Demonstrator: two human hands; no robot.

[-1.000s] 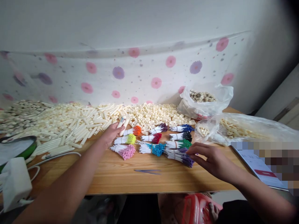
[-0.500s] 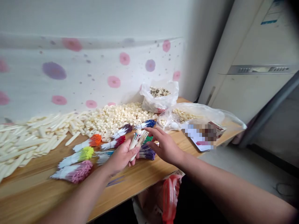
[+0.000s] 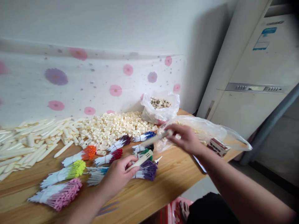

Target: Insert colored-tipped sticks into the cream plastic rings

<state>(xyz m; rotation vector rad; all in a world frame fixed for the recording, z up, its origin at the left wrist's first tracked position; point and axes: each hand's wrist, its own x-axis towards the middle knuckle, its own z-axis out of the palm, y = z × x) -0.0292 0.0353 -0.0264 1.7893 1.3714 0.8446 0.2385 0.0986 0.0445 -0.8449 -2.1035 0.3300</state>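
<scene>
My left hand (image 3: pixel 120 172) is closed around a cream pen barrel (image 3: pixel 143 158) with slots near its upper end, tilted up to the right. My right hand (image 3: pixel 183 138) pinches one end of a long pale pen part (image 3: pixel 155 138), which is smeared by motion. The two pieces are apart. Below and around them lie bundles of pen refills: purple (image 3: pixel 149 170), green (image 3: pixel 149 153), dark red (image 3: pixel 115 155) and blue (image 3: pixel 149 135). Further left are orange (image 3: pixel 89 152), yellow-green (image 3: pixel 78 168) and pink (image 3: pixel 67 193) bundles.
Cream pen barrels (image 3: pixel 32 140) and slotted short pieces (image 3: pixel 116 124) are heaped along the back of the wooden table (image 3: pixel 130 202). At the right stand a white plastic bag (image 3: pixel 149 112) of small parts, a clear bag (image 3: pixel 224 133) and a small box (image 3: pixel 218 147). Several loose refills (image 3: pixel 108 207) lie in front.
My right hand has moved right and up, and now grips a long pale pen part. My left hand keeps the slotted barrel; the coloured tips seen there before no longer show. The view has shifted.
</scene>
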